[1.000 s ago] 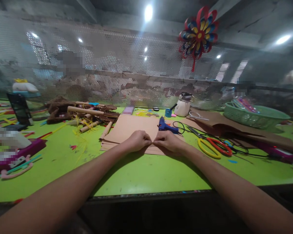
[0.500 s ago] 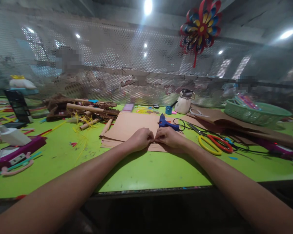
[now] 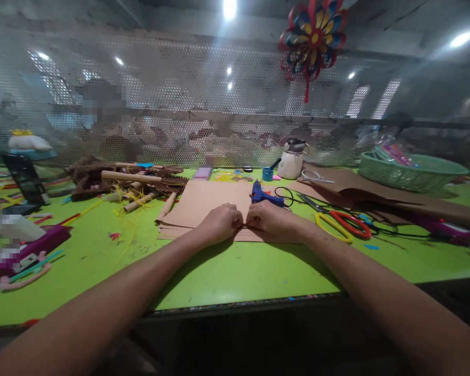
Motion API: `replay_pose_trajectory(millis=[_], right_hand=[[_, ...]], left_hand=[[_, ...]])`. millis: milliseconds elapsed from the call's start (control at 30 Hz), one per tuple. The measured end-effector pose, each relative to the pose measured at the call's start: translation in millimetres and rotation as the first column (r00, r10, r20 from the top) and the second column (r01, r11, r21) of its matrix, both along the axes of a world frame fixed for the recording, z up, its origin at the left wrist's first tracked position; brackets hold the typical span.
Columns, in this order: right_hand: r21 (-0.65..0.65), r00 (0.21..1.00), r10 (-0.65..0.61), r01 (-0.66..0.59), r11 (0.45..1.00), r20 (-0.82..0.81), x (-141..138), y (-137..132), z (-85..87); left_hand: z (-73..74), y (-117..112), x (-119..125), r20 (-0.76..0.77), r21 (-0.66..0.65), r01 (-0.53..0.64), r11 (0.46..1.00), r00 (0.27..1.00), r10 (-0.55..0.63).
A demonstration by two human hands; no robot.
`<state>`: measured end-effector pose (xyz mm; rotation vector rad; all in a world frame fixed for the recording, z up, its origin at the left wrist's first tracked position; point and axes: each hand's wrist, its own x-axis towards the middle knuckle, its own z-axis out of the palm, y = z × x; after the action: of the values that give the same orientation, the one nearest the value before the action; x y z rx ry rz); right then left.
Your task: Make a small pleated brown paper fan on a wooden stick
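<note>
Sheets of brown kraft paper [image 3: 203, 201] lie stacked on the green table. At the near edge of the top sheet, my left hand [image 3: 222, 222] and my right hand [image 3: 267, 216] pinch the paper side by side, fingertips almost touching. Both hands have curled fingers, and the bit of paper between them is mostly hidden. A blue glue gun [image 3: 264, 195] rests on the paper just beyond my right hand. To the right lie scissors [image 3: 339, 225] with one yellow and one red handle loop.
Rolled paper tubes and frayed brown paper [image 3: 135, 177] lie at the left, near a purple power strip [image 3: 43, 245]. A white flask [image 3: 291, 159], a blue jar [image 3: 267, 174] and a green basket [image 3: 411, 175] stand at the back. Brown paper [image 3: 356, 185] spreads at the right.
The view has shifted slightly. Both hands remain pinched at the paper's near edge, with only a slight movement of the fingers.
</note>
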<state>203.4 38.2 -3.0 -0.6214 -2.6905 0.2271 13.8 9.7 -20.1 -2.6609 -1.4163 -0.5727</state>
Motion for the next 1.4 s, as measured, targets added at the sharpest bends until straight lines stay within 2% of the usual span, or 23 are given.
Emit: replay_pose_trajectory(millis=[233,500,667,833,1033,1200,1400], right_hand=[[0.001,0.998,-0.026,0.026,1.0,0.064,1.9,4.9,1.2],[0.132,0.994,-0.038,0.025,0.991,0.099,10.0,4.5,-4.6],[0.166,0.989,-0.062,0.039,0.985,0.134,7.1,-1.3,-1.2],[0.101,0.995,-0.035,0.025,0.995,0.097,6.8,-6.4,1.6],[-0.041,0.992,-0.123,0.124,0.991,0.033,16.3,-7.0,0.8],[-0.157,0.988,-0.154,0.147,0.977,-0.03,13.1,-2.8,-6.7],[-0.096,0.992,-0.104,0.097,0.991,-0.076,11.8,1.9,-15.1]], left_hand=[[2.7,-3.6,-2.4,-0.075,0.017,0.015,1.0,0.997,-0.013],[5.4,-6.2,-5.6,-0.087,0.005,0.035,0.999,0.996,-0.035],[7.0,-4.7,-5.0,-0.076,-0.029,0.025,0.999,0.997,-0.027],[7.3,-4.0,-2.8,-0.08,-0.008,0.013,1.0,0.997,-0.014],[3.0,-6.1,-4.4,-0.087,0.0,0.027,1.0,0.996,-0.027],[0.0,-6.7,-4.9,-0.084,0.011,0.022,1.0,0.996,-0.021],[0.6,-7.7,-4.8,-0.103,0.026,0.038,0.999,0.994,-0.036]])
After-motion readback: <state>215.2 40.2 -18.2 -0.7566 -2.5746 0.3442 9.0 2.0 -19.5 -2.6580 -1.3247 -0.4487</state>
